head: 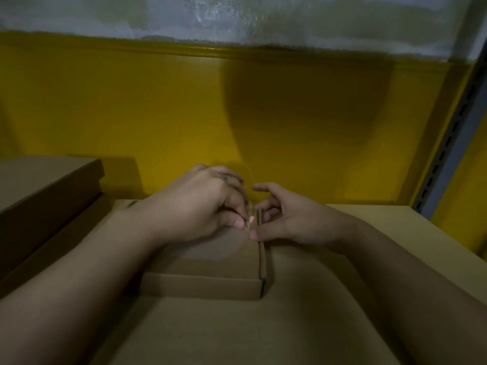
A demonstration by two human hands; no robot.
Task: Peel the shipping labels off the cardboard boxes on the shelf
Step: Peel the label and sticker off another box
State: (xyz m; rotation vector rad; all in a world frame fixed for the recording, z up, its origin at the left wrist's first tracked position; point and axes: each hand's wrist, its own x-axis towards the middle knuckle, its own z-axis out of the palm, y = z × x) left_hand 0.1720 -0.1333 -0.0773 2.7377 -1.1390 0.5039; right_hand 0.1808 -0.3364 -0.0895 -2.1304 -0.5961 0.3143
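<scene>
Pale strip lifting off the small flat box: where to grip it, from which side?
Probably pinch the pale strip by its raised tip, near the right edge of the small flat box, coming from the left as the left hand does. That tip alone stands off the flat lid; the right hand holds that edge.

Hands, left (196, 206) with pale scrap (249, 220), right (286, 219), on small cardboard box (210, 262)

dim yellowish light, soft blur throughout, rounded shadow on the yellow wall (118, 106), left hand (195, 204) shading the small box (210, 262), faint glare on the pale sheet (224, 14), slotted upright (448, 146) bowed at the right edge
</scene>
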